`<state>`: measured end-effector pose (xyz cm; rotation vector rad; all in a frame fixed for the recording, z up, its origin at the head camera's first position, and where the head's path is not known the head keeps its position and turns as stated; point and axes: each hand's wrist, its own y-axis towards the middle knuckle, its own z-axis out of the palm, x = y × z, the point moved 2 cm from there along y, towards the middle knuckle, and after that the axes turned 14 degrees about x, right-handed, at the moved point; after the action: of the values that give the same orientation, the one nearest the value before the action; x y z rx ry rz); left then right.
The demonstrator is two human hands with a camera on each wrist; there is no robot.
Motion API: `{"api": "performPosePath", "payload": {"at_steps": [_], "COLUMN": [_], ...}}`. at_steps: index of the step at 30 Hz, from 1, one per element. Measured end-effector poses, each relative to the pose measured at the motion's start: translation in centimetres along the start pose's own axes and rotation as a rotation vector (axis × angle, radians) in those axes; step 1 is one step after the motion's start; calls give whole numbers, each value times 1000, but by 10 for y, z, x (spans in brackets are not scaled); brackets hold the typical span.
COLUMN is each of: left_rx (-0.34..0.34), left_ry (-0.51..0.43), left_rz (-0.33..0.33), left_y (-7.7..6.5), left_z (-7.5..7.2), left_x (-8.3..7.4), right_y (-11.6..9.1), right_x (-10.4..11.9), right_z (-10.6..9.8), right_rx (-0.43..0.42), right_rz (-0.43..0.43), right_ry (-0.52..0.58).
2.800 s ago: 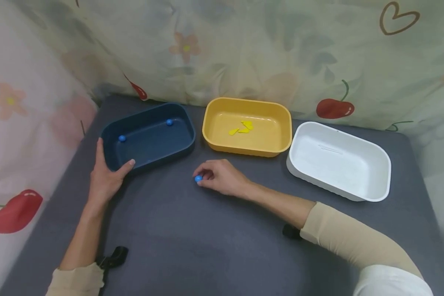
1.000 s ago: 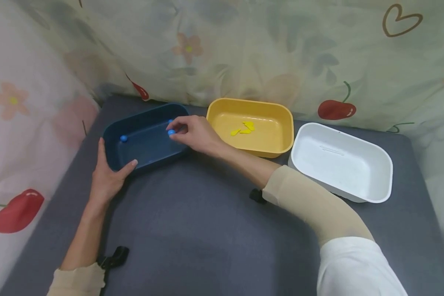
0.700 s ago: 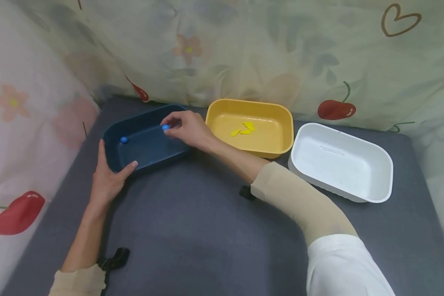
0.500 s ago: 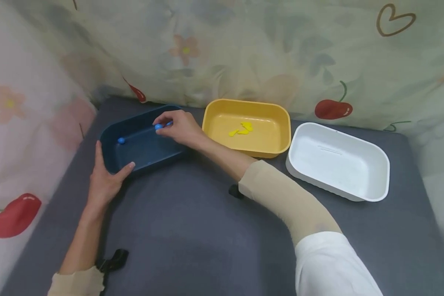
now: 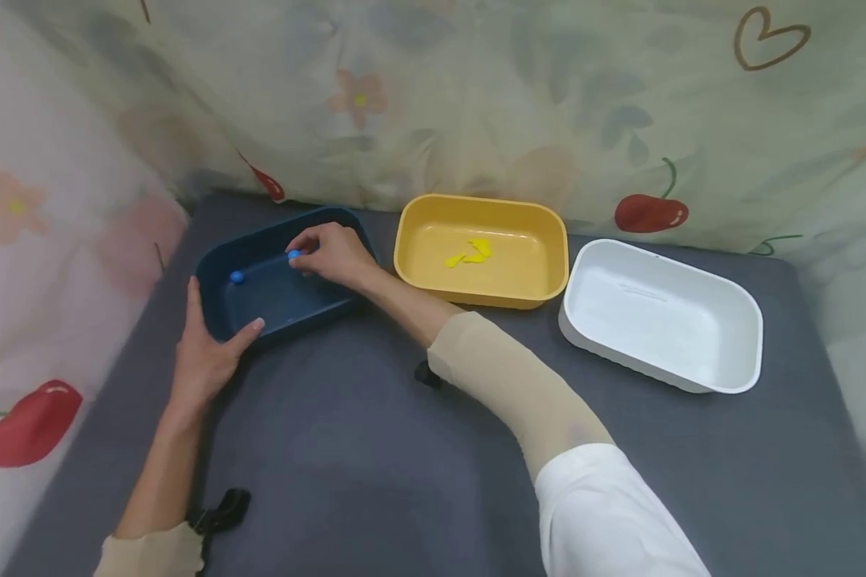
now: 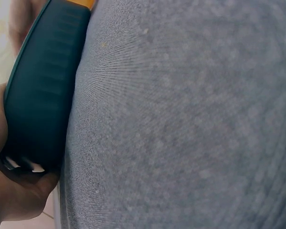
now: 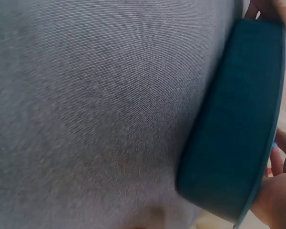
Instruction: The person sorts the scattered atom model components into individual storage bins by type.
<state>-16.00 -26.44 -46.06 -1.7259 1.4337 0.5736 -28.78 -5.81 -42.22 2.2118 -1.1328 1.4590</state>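
Note:
My right hand (image 5: 335, 255) pinches a small blue ball (image 5: 293, 254) between thumb and fingertips, over the inside of the dark blue tray (image 5: 310, 317). A second blue ball (image 5: 237, 277) lies at the tray's left end. The ball seen earlier at the right end is hidden by my right hand. My left hand (image 5: 205, 357) grips the tray's near left corner, thumb along the front rim and fingers around the left end. In the right wrist view the tray wall (image 7: 233, 119) covers much of the scene, with part of my right hand (image 7: 279, 198) beyond its rim.
Right of the blue tray stands a yellow tray (image 5: 479, 295) holding several flat yellow pieces (image 5: 475, 256). A white tray (image 5: 664, 320) sits farther right. All rest on a grey cloth (image 5: 375, 465), with a patterned curtain (image 5: 462, 96) behind.
My right hand has carried the pinched ball from the cloth before the trays, up and left into the space over the blue tray. My left hand has stayed at the tray's corner.

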Motion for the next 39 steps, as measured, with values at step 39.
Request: {"api": "performPosePath", "payload": {"at_steps": [39], "left_rx": [-4], "left_ry": [3], "left_rz": [-16], "left_y": [0], "left_z": [1], "left_x": [-1], "right_y": [32], "right_x": [-18], "right_z": [8], "right_rx": [53], "right_rz": [234], "right_ry": [-318]}}
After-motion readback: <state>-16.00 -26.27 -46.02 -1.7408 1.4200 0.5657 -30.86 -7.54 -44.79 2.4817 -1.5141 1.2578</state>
